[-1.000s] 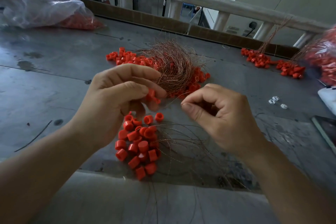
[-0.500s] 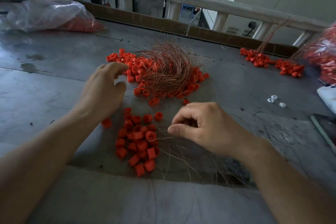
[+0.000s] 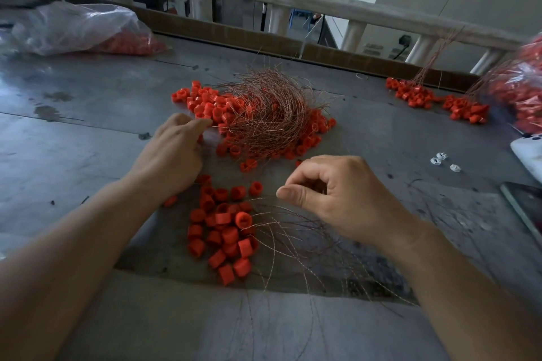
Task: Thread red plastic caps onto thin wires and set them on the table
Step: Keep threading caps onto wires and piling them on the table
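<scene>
Table [image 3: 88, 132] grey and scuffed, wire nest [image 3: 264, 114] sitting on it, threaded caps bunched under it. Left hand [image 3: 173, 155] at the nest's left edge, grip hidden, can't call it. Right hand [image 3: 331, 199], nearer than the nest, thumb and forefinger pinching loose wires [image 3: 293, 234]. Loose red caps [image 3: 225, 231] heaped just this side of the nest.

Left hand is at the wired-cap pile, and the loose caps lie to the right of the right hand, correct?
No: the head view shows the loose caps left of the right hand, between the forearms. The left hand is at the wired-cap pile.
</scene>
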Tool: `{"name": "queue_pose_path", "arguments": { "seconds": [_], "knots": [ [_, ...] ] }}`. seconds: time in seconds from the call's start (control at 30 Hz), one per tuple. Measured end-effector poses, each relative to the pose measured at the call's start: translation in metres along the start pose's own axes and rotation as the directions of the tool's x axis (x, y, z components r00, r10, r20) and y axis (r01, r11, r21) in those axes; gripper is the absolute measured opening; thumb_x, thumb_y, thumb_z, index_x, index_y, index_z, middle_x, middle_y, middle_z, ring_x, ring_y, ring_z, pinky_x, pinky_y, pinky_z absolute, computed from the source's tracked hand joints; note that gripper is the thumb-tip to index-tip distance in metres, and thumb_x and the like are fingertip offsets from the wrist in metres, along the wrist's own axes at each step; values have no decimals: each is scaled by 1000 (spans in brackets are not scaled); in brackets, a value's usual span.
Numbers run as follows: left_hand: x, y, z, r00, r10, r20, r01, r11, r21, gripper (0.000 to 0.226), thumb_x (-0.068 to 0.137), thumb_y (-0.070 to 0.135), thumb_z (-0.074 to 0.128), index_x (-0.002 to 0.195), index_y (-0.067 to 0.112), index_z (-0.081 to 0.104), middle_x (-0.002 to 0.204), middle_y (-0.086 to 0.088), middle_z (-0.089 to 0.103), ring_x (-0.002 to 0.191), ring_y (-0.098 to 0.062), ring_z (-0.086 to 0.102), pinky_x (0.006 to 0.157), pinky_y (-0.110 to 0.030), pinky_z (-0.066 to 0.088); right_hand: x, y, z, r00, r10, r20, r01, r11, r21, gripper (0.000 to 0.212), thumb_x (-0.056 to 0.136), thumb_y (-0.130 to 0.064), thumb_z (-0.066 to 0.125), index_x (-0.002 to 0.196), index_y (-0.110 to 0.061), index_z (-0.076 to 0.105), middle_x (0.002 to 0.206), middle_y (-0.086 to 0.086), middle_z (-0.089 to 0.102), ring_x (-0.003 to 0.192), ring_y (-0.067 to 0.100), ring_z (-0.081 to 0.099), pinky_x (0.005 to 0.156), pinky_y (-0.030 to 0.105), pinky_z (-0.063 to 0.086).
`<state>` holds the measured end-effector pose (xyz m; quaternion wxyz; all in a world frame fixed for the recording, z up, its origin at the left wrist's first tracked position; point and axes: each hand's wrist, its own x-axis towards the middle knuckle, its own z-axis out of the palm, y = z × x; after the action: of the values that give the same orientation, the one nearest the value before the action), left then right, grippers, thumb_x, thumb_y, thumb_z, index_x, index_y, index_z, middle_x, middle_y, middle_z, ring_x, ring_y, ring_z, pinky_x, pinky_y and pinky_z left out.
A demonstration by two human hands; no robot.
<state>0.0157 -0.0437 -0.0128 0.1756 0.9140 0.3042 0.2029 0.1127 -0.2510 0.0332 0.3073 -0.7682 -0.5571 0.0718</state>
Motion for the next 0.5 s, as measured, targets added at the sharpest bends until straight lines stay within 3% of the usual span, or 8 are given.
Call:
{"name": "queue_pose_path", "arguments": {
  "seconds": [0.1, 0.5],
  "knots": [
    [1, -3, -4, 998, -28, -50, 29, 1000, 12, 38, 85, -1, 54, 120, 10, 61, 122, -16, 49, 109, -36, 49, 93, -38, 38, 1, 1, 0, 1000, -4, -30, 4, 1000, -1, 42, 70, -55, 51, 74, -17, 69, 66, -15, 58, 77, 2, 56, 66, 12, 44],
    [1, -2, -12, 985, -97, -142, 94, 995, -25, 15, 85, 6, 57, 96, 13, 64, 103, -13, 55, 93, -31, 53, 73, -29, 33, 3, 4, -2, 997, 46, -56, -47, 999, -26, 43, 70, -56, 50, 73, -18, 69, 68, -11, 62, 71, 3, 56, 64, 18, 46]
  ]
}}
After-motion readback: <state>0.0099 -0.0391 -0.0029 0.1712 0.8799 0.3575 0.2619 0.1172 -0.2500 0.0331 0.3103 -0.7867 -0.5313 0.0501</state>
